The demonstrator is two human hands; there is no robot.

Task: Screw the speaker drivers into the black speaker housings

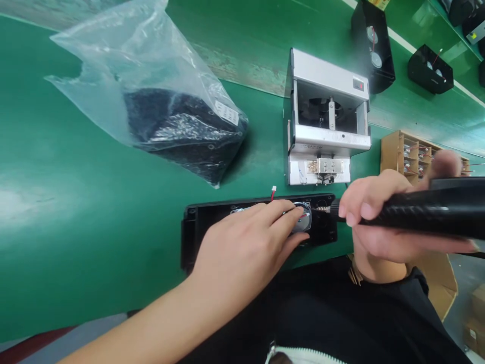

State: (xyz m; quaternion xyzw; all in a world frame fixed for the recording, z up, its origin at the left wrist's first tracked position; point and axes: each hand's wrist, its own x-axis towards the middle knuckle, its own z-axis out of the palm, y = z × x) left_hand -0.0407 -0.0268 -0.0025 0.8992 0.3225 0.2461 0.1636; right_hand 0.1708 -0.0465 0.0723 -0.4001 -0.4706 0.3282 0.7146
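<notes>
A long black plastic housing [212, 215] lies on the green table, with round metal-backed speakers set inside it. My left hand [253, 237] reaches over it, fingers and thumb bent around the right-hand speaker [304, 222] and covering most of the other parts. In my right hand [379, 202] is a black electric screwdriver [424, 207], held level. Its bit points left at the speaker's right edge; whether it touches a screw cannot be made out. A red wire with a white connector [274, 189] sticks up behind the housing.
Beyond the housing stands a silver screw feeder [329, 116]. To its left lies a clear plastic bag [182, 111] holding dark parts. A divided cardboard box [394, 151] with speakers is at the right. Further back sit black housings [373, 45] with speakers.
</notes>
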